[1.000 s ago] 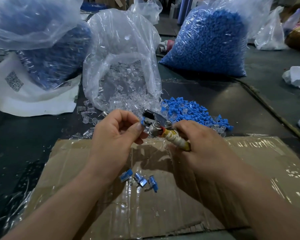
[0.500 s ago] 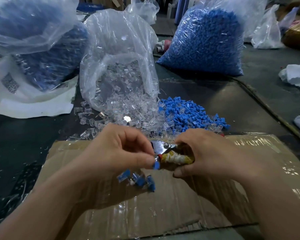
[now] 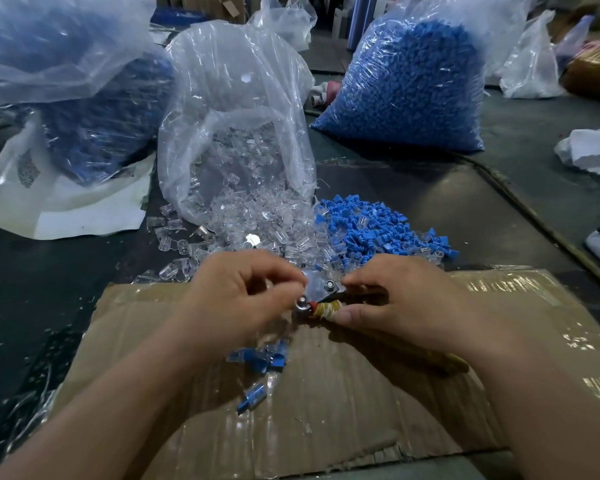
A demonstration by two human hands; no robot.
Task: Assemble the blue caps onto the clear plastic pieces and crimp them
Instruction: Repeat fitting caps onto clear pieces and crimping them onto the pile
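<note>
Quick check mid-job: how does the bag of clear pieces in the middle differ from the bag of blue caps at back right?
The bag of clear pieces is slack and mostly empty; the bag of blue caps is packed full. The bag of clear pieces spills its contents onto the table; the bag of blue caps spills nothing at its base. Both are thin transparent plastic.

The right hand [image 3: 406, 299] grips a crimping tool [image 3: 321, 296] by its taped handle; the left hand [image 3: 243, 299] curls beside its metal head. Capped pieces [image 3: 267, 356] lie on cardboard [image 3: 361, 410] below, with clear pieces [image 3: 257, 230] and blue caps [image 3: 371, 226] beyond.
</note>
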